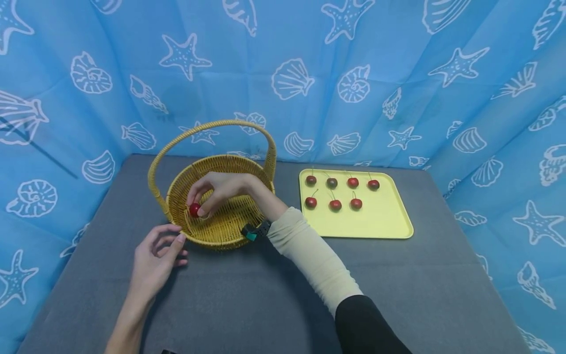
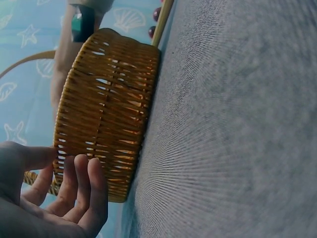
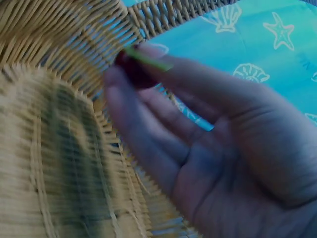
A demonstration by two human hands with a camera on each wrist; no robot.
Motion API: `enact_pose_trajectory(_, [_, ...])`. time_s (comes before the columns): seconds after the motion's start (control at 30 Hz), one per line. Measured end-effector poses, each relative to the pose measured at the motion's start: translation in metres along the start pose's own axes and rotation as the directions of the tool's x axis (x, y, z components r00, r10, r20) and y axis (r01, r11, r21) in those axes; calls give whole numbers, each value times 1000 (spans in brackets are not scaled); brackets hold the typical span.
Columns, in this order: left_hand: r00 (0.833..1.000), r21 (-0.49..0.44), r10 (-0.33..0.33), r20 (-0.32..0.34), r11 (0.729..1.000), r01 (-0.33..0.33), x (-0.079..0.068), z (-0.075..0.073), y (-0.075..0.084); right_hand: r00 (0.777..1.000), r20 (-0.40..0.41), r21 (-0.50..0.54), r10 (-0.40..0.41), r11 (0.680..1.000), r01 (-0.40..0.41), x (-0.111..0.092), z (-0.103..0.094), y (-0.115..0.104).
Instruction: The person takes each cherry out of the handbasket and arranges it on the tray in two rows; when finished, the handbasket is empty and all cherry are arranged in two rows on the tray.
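My right hand (image 1: 219,191) reaches down inside the yellow wicker basket (image 1: 227,243) and pinches a red cherry (image 1: 194,210) between thumb and fingertips. In the right wrist view, this cherry (image 3: 136,69) shows a green stem lying across it, and woven wicker surrounds the hand. At the basket's near left rim, my left hand (image 1: 159,253) holds the edge between thumb and index finger. The left wrist view shows its other fingers (image 2: 84,183) bent against or close to the outer wall. To the right, several stemmed cherries (image 1: 335,204) lie in two rows on a yellow tray (image 1: 376,216).
The basket's tall arched handle (image 1: 212,125) rises over the opening. A grey cloth (image 1: 247,300) covers the table. Blue curtains (image 1: 283,118) with white shells and starfish stand behind and at both sides.
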State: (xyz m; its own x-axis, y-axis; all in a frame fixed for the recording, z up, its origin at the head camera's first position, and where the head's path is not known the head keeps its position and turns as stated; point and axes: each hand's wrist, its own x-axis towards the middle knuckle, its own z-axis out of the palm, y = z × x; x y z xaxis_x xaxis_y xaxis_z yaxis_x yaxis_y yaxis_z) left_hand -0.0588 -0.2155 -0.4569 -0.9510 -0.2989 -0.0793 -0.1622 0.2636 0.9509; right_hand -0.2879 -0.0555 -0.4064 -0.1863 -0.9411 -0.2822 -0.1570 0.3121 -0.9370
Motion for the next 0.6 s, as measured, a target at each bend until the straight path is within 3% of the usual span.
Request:
enact_pose_trajectory(0.33, [1000,13,-22,2,1000,22,-1,-1,1,993,-39,-114,-108,988,103,-43,-9,-21])
enact_pose_trajectory(0.6, [1000,15,-9,-13,1000,9,-2,0,2,974,-48,-113,-221,970,214,-100,-9,-33])
